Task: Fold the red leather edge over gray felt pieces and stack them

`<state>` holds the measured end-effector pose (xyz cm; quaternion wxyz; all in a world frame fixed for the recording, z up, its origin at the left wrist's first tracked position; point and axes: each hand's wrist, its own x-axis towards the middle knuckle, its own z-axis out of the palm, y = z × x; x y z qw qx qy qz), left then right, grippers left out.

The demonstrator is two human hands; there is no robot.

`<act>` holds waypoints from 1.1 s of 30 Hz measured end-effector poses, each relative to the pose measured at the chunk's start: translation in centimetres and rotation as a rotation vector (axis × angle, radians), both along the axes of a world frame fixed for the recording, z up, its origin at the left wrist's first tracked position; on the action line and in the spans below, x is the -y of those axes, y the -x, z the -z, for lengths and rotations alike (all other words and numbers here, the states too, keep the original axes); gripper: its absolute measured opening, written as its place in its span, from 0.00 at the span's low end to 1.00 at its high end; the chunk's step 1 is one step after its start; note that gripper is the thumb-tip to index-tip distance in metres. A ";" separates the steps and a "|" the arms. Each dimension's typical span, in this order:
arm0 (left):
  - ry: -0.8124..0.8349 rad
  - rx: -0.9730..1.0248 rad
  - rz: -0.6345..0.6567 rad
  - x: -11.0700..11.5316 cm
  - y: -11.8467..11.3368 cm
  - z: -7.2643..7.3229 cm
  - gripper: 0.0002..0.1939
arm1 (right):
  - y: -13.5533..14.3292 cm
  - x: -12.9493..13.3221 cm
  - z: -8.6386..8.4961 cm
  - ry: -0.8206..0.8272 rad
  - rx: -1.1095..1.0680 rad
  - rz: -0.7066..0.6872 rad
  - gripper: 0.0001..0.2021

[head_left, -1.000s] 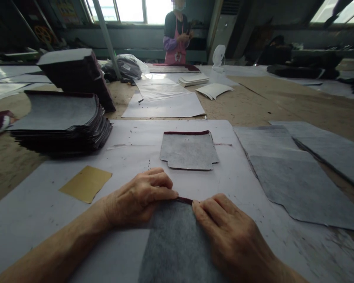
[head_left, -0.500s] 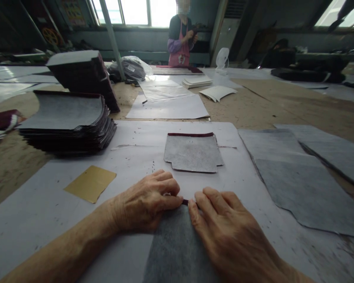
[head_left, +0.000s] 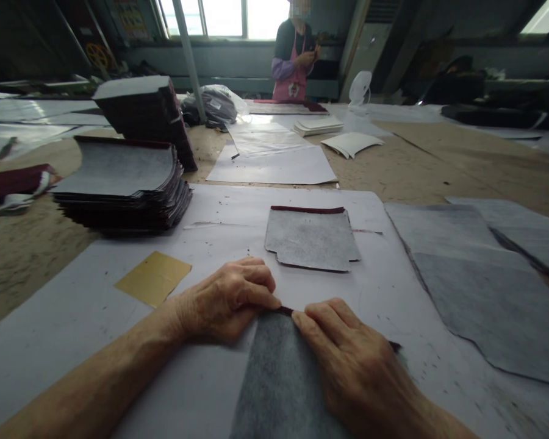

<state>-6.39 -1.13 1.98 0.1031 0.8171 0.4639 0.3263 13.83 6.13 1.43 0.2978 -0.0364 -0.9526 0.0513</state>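
Pinched tight with left hand (head_left: 231, 299) and right hand (head_left: 352, 353), equally near, a maroon edge (head_left: 285, 311) of grey-backed sheet (head_left: 281, 378), lying crosswise on the near side of the notched panel (head_left: 312, 238).

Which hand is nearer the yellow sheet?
Left. The left hand is just right of the yellow sheet; the right hand is farther right, beyond the left one.
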 end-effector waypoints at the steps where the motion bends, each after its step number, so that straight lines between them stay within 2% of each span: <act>1: -0.006 -0.010 0.002 0.0 -0.1 0.0 0.13 | 0.0 -0.1 0.1 0.008 0.007 -0.002 0.16; 8: 0.008 -0.137 0.006 0.1 -0.1 -0.7 0.15 | 0.1 -0.3 0.0 -0.012 0.122 -0.044 0.18; 13: -0.018 0.109 -0.124 0.8 0.0 -1.9 0.15 | 0.1 -0.5 0.0 0.041 0.215 -0.072 0.20; 15: 0.001 0.106 -0.186 1.9 -0.7 -2.1 0.15 | 0.1 -0.7 0.0 0.077 0.229 -0.073 0.20; 19: 0.068 -0.021 -0.286 4.5 -3.1 -1.3 0.15 | 0.3 -1.0 -0.1 0.136 0.242 -0.077 0.22; 22: 0.006 -0.031 -0.344 5.5 -4.4 -0.3 0.15 | 0.6 -1.3 -0.4 0.164 0.267 -0.074 0.23; 25: -0.048 -0.030 -0.357 5.6 -4.7 0.3 0.16 | 0.8 -1.5 -0.7 0.207 0.311 -0.062 0.24; 33: -0.040 -0.058 -0.331 5.4 -4.4 -0.2 0.16 | 0.9 -1.6 -0.4 0.208 0.354 -0.063 0.27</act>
